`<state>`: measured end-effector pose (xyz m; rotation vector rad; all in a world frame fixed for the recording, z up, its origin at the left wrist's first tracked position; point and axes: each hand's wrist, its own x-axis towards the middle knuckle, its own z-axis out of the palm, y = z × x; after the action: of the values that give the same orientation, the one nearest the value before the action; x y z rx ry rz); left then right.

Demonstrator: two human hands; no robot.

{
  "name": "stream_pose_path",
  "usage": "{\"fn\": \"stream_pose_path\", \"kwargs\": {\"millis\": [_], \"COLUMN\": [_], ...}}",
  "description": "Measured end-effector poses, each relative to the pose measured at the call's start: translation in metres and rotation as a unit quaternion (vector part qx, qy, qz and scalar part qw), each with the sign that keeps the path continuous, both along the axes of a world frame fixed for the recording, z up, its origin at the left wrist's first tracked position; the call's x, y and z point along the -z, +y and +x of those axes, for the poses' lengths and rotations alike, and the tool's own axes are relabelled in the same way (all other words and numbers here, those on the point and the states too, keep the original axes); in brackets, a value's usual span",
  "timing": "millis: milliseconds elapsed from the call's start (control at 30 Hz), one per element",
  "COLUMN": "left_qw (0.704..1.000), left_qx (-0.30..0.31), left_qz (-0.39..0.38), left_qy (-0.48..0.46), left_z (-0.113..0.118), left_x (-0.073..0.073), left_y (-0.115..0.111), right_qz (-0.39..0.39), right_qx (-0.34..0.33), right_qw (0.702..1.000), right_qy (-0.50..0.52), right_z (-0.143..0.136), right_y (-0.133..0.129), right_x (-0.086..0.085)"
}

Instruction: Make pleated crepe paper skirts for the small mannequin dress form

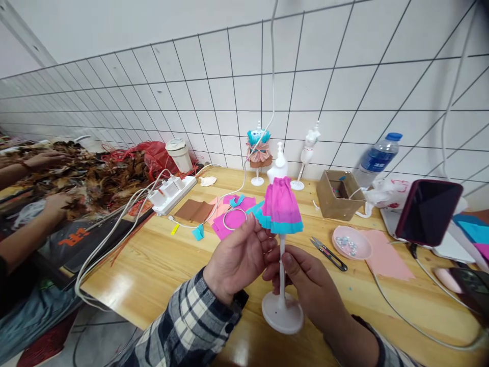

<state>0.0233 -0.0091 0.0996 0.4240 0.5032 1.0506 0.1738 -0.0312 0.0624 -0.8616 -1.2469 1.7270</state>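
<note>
A small white dress-form mannequin (279, 166) stands tilted in front of me, on a thin pole with a round base (282, 313). It wears a pleated magenta crepe-paper skirt (281, 201) with a turquoise band along the hem. My right hand (311, 275) is closed round the pole under the skirt, thumb in front. Left of the skirt, a turquoise crepe-paper strip (260, 213) sticks out from the hem. My left hand (244, 255) has its thumb at that strip and its other fingers curled beside the pole; its grip is partly hidden.
Thread snips (329, 254) and a pink dish of beads (361, 244) lie to the right. Behind are two more mannequins, one dressed (259, 148), one bare (308, 148), and a cardboard box (338, 196). Paper scraps (196, 210) and a power strip (173, 196) lie left, near another person's hands (57, 206).
</note>
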Motion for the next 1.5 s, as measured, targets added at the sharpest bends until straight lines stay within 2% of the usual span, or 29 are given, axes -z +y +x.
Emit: {"fn": "stream_pose_path", "kwargs": {"millis": [100, 200, 267, 500, 633, 767, 900, 1000, 1067, 1133, 1233, 1300, 1367, 1433, 1500], "left_qw": [0.999, 0.998, 0.998, 0.999, 1.0, 0.998, 0.974, 0.945, 0.933, 0.928, 0.927, 0.925, 0.916, 0.902, 0.877], "left_qx": [0.003, -0.02, -0.014, 0.022, 0.008, 0.02, 0.05, 0.014, -0.021, -0.07, -0.154, -0.2, -0.236, -0.257, -0.262], "left_qz": [0.011, 0.012, 0.005, -0.018, -0.013, 0.043, 0.135, 0.144, 0.13, 0.112, 0.084, 0.072, 0.071, 0.08, 0.11], "left_qy": [0.039, 0.058, 0.054, 0.017, 0.004, 0.031, 0.173, 0.294, 0.335, 0.348, 0.332, 0.316, 0.316, 0.338, 0.386], "left_z": [0.0, 0.0, -0.001, -0.007, -0.012, -0.014, -0.013, -0.007, -0.002, 0.001, 0.001, 0.0, -0.001, -0.002, -0.003], "left_x": [0.003, 0.005, 0.005, 0.003, 0.004, 0.009, 0.014, 0.019, 0.023, 0.027, 0.031, 0.031, 0.03, 0.031, 0.035], "left_y": [-0.003, -0.004, -0.003, 0.0, 0.0, -0.004, -0.009, -0.008, -0.006, -0.003, 0.0, 0.001, 0.001, 0.0, -0.001], "right_qz": [0.045, 0.049, 0.047, 0.026, -0.002, 0.007, 0.09, 0.163, 0.193, 0.219, 0.246, 0.214, 0.175, 0.128, 0.07], "right_qx": [0.009, 0.014, 0.016, 0.002, -0.027, -0.016, 0.026, 0.088, 0.108, 0.105, 0.103, 0.14, 0.173, 0.132, 0.048], "right_qw": [0.998, 0.997, 0.997, 1.0, 0.999, 0.999, 0.995, 0.972, 0.957, 0.945, 0.931, 0.942, 0.958, 0.98, 0.996], "right_qy": [-0.045, -0.065, -0.064, -0.001, 0.029, 0.028, -0.043, -0.142, -0.189, -0.22, -0.25, -0.219, -0.143, -0.074, -0.016], "right_z": [0.0, 0.001, 0.001, 0.0, -0.001, -0.004, -0.008, -0.011, -0.013, -0.012, 0.002, 0.015, 0.025, 0.029, 0.028], "right_y": [0.001, 0.002, 0.003, 0.003, 0.002, 0.003, 0.006, 0.006, 0.005, 0.006, 0.014, 0.02, 0.025, 0.026, 0.024], "right_x": [0.003, 0.006, 0.007, 0.004, 0.004, 0.005, 0.013, 0.023, 0.026, 0.022, 0.005, -0.009, -0.02, -0.027, -0.029]}}
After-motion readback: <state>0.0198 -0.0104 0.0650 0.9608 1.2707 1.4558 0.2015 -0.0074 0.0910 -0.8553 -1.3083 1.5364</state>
